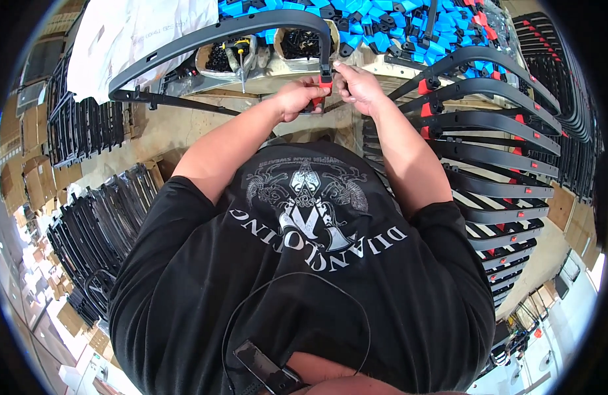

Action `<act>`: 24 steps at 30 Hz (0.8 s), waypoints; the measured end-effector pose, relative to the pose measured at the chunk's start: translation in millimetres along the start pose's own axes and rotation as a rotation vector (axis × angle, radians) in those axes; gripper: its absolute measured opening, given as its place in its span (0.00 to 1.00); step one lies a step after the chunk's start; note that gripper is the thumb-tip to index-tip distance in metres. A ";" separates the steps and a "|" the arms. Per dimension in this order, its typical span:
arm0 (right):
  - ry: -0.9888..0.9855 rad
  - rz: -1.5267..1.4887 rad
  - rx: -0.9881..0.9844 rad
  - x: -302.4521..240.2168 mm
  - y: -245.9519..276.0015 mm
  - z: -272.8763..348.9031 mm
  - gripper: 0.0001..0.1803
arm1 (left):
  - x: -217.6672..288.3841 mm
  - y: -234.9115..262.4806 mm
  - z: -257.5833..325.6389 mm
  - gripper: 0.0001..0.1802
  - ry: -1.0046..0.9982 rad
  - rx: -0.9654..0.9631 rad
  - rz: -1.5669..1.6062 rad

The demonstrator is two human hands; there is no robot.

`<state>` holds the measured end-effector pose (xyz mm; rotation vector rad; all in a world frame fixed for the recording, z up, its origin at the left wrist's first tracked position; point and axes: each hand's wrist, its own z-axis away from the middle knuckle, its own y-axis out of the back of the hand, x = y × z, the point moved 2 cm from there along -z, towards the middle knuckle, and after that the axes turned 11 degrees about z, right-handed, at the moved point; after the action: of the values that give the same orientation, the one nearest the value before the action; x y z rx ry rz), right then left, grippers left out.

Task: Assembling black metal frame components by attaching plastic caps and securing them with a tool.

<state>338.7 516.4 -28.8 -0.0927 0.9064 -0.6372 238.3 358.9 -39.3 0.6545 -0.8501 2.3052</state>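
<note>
A black curved tubular frame (pixel 228 25) arches over the front of the bench, and its right end comes down between my hands. My left hand (pixel 299 99) is closed round a red plastic piece (pixel 325 85) at that end, thumb laid across it. Close on the right side of the same end is my right hand (pixel 358 87), its fingers curled and fingertips by the black tube. Whatever those fingers pinch is too small to make out. Beyond the frame are a box of small black parts (pixel 301 45) and a yellow-and-black screwdriver (pixel 238 47).
Many blue plastic pieces (pixel 383 33) are heaped at the back of the bench, with some red ones (pixel 483 25) at right. White plastic sheeting (pixel 119 46) covers the far left. Stacked black frames with red pieces (pixel 495 148) stand close on my right; black frames (pixel 96 227) lean at left.
</note>
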 end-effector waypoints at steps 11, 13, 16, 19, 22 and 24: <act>-0.053 0.479 0.147 -16.3 -11.5 5.9 0.20 | -8.0 -0.5 8.1 0.18 -0.066 0.014 0.009; -0.056 0.498 0.139 -12.5 -7.3 5.4 0.19 | -9.5 -1.1 10.6 0.17 -0.057 0.023 0.063; -0.007 0.554 0.178 -3.8 -5.3 -3.1 0.20 | -7.4 0.0 5.7 0.18 -0.065 0.032 0.055; 0.086 0.554 0.238 7.5 -6.6 -8.6 0.24 | -10.3 5.4 4.5 0.23 -0.048 -0.008 0.012; 0.147 0.557 0.262 10.7 -9.5 -9.1 0.28 | -9.5 3.1 6.4 0.22 -0.041 -0.019 -0.021; 0.170 0.600 0.272 6.8 -13.8 -5.1 0.29 | -7.2 2.3 6.8 0.23 -0.028 -0.015 -0.008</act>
<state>331.3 502.4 -32.2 0.4695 0.9425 -0.2025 243.5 350.2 -40.1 0.6840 -0.8746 2.2854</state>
